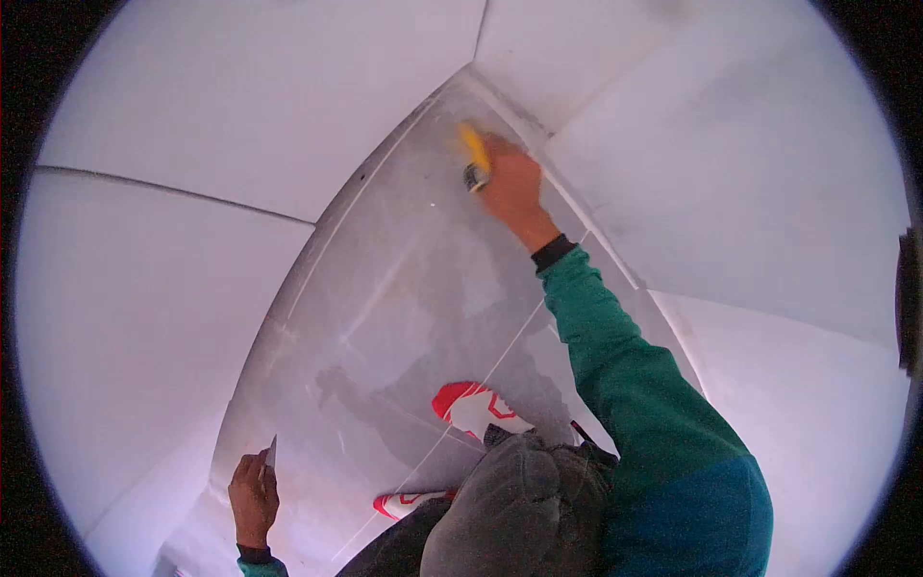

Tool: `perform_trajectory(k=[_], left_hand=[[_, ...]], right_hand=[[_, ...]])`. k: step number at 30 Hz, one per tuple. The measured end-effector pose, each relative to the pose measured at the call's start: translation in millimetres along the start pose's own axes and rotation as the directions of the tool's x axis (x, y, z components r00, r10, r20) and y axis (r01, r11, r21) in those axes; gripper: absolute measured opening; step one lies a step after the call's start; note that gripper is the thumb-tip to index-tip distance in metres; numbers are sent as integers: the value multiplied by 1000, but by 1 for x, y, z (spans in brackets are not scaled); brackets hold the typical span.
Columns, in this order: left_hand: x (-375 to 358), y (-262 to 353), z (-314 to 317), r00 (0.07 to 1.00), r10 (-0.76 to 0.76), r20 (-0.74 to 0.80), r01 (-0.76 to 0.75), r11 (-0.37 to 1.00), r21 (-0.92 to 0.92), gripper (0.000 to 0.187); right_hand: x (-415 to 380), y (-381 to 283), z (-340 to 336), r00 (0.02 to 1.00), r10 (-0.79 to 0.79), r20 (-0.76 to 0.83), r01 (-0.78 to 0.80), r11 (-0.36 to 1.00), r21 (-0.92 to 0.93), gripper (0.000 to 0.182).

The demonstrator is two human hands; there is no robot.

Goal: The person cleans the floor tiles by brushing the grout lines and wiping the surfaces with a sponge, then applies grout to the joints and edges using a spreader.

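Observation:
My right hand (514, 188) reaches far forward over the grey floor panel (394, 260), fingers wrapped round a yellow tool (473, 146) blurred by motion, with a dark round part at its lower end. At the lower left, my left hand (254, 500) is closed on a thin, pointed, blade-like piece (271, 452) whose tip points up. What kind of tool either one is, I cannot tell. Thin pale lines run across the panel, and a darker grey patch lies around the middle.
My feet in red and white socks (476, 409) are on the panel near my bent legs. White curved walls (183, 106) rise on both sides and meet the panel in a point at the top. A dark object (907, 303) shows at the right edge.

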State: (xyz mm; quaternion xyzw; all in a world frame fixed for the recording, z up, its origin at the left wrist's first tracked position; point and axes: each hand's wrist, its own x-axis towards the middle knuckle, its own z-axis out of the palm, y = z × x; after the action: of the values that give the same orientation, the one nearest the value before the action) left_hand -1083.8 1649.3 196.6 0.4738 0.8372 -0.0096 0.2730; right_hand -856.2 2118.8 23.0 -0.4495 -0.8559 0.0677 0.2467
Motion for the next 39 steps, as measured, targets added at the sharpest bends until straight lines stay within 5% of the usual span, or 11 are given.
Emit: perform_trajectory(k=[4, 7, 8, 9, 11, 19, 23, 30, 33, 35, 39], left_hand=[[-5, 4, -5, 999, -17, -50, 19, 999, 43, 24], [-8, -3, -1, 1000, -17, -1, 17, 995, 96, 23], [-10, -1, -2, 1000, -31, -2, 31, 995, 92, 23], [-8, 2, -7, 999, -37, -31, 39, 998, 48, 23], [4, -2, -11, 996, -23, -81, 24, 1000, 11, 23], [-6, -2, -12, 994, 24, -109, -15, 997, 81, 22], [4, 4, -19, 996, -25, -83, 28, 999, 31, 23], [5, -2, -13, 990, 38, -133, -33, 999, 43, 23], [7, 3, -15, 996, 39, -85, -35, 998, 44, 24], [5, 2, -17, 995, 5, -96, -3, 1000, 19, 24], [6, 3, -13, 996, 9, -89, -14, 998, -58, 24]], right_hand=[[16, 22, 3, 909, 365, 201, -337, 928, -162, 39], [16, 5, -8, 996, 60, 67, -59, 998, -11, 31], [22, 11, -6, 983, 43, -179, -36, 999, 40, 36], [21, 12, -1, 984, 44, -174, -37, 998, 41, 36], [27, 18, 2, 950, 97, 296, -94, 995, -26, 42], [19, 23, 36, 983, 61, -173, -60, 998, 12, 43], [16, 18, 27, 979, -51, -196, 76, 990, 122, 44], [20, 19, 16, 987, 155, -39, -155, 988, 15, 41], [-3, 2, -7, 979, -163, -125, 190, 951, 244, 39], [-2, -7, -45, 970, 204, 131, -194, 977, -83, 42], [-26, 12, -10, 948, 268, 171, -226, 947, -228, 46]])
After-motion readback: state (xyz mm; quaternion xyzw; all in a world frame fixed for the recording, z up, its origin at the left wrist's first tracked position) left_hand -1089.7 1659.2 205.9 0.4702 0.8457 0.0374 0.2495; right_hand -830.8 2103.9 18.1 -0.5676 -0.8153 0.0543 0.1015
